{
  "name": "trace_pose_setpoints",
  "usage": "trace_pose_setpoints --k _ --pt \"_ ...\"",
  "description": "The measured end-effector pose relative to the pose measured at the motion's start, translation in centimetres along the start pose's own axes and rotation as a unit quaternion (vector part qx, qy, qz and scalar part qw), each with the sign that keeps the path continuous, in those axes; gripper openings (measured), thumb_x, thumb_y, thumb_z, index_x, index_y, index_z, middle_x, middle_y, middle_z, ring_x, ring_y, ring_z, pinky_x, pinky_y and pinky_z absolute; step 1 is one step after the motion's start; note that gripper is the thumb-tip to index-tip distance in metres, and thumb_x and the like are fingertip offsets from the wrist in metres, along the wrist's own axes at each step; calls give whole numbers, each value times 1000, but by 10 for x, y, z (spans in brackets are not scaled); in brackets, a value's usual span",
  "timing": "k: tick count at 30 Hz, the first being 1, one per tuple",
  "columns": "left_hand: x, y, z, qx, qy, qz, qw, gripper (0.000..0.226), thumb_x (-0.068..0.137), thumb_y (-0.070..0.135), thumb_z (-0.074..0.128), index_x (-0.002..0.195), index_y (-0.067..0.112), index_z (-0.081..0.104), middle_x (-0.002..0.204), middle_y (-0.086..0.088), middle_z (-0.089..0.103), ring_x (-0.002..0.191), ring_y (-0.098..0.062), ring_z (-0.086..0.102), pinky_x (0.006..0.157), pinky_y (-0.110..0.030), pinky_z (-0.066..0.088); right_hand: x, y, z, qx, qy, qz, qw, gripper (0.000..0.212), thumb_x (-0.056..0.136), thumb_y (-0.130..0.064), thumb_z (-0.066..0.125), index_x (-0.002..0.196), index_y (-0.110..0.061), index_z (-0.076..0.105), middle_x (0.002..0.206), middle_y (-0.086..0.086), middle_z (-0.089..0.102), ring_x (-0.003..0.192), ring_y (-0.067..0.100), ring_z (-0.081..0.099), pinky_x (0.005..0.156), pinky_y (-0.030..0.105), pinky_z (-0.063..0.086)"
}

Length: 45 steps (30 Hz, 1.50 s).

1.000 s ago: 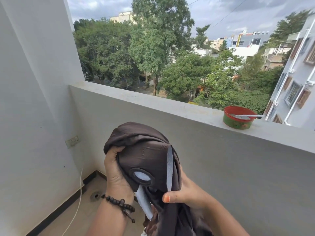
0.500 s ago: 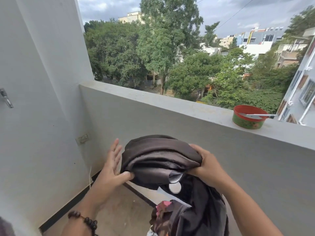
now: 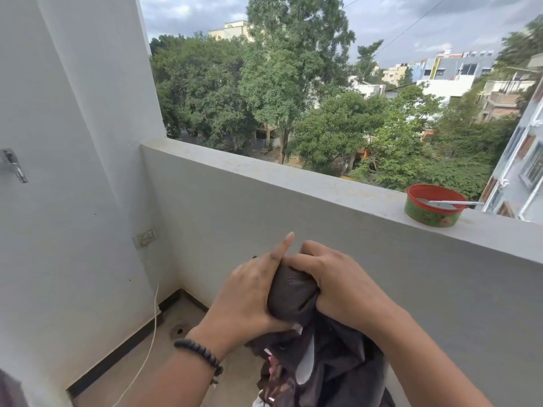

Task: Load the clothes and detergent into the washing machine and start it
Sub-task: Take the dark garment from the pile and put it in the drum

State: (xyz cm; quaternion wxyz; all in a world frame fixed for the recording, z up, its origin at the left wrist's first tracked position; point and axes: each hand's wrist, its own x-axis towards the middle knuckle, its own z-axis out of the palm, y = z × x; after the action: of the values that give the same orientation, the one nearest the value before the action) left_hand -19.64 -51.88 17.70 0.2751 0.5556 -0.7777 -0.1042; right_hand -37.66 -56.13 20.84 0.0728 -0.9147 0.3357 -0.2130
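Head view: I note both hands clamped on a bunched dark garment [image 3: 289, 295] near centre. Left hand [image 3: 249, 292] grips its left side, forefinger raised; right hand [image 3: 338, 283] curls over its top and right. More cloth hangs below. Red-rimmed bowl [image 3: 433, 205] sits far right on the parapet [image 3: 264, 174].

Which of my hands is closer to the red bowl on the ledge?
Right. Your right hand grips the dark clothes below and left of the red bowl; your left hand grips them further left.
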Motion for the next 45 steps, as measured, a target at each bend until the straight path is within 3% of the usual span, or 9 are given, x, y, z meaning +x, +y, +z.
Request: trace_pose_setpoints --k 3,12,17,24,28,32,36,40,45 --pt "4 -12 -1 -60 102 21 993 81 61 48 84 130 49 43 116 28 58 106 3 58 92 -28 50 -3 -2 2 100 25 9 995 73 65 -2 64 126 -41 49 107 -12 57 100 11 57 79 31 50" --pt "-11 -47 -12 -311 190 -89 927 48 59 19 78 106 21 68 99 9 76 94 -8 70 82 -22 54 -36 31 8 320 -151 158 922 104 72 -30 85 144 -58 15 138 -24 47 126 -3 48 107 29 42" --pt "-14 -44 -26 -335 161 -89 924 43 64 8 73 105 20 69 100 8 76 94 -7 70 82 -16 52 -38 43 10 328 11 155 932 38 72 -2 69 100 -28 66 92 1 71 89 20 68 78 38 53" --pt "-11 -40 -24 -315 207 -126 918 38 68 12 73 104 22 71 97 6 76 94 -13 71 85 -31 55 -33 36 -14 262 163 129 942 46 71 1 74 96 -36 64 87 -9 70 80 8 66 70 25 50" --pt "-4 -30 -24 -413 302 -187 839 39 86 -15 57 99 19 71 87 3 75 84 -17 68 76 -34 55 -41 25 1 357 98 138 919 48 75 -8 74 108 -42 65 104 -12 71 98 7 67 81 21 51" --pt "-5 -37 -27 -579 371 -252 681 24 93 -3 51 96 13 70 85 -7 72 83 -24 65 75 -35 53 -54 32 15 456 4 193 869 92 58 -55 82 138 -57 38 139 -23 49 130 -7 44 99 22 45" --pt "-5 -40 -21 -753 300 -237 535 23 94 23 53 109 16 68 116 -13 67 109 -32 63 94 -45 52 -60 25 40 506 -61 170 843 124 54 -55 88 148 -55 8 156 -21 25 139 -10 28 114 26 33" --pt "-6 -10 -1 -773 293 -242 509 32 99 18 40 95 13 72 87 -9 77 75 -27 74 57 -37 60 -50 6 62 559 -34 141 817 132 52 -50 92 154 -31 11 157 -10 32 141 9 37 116 41 32" --pt "-15 -3 25 -744 307 -308 507 36 79 19 64 114 9 67 119 -15 69 105 -33 67 84 -44 54 -40 -2 69 635 127 218 730 100 45 -28 95 134 -14 51 123 5 69 113 25 65 90 36 55"
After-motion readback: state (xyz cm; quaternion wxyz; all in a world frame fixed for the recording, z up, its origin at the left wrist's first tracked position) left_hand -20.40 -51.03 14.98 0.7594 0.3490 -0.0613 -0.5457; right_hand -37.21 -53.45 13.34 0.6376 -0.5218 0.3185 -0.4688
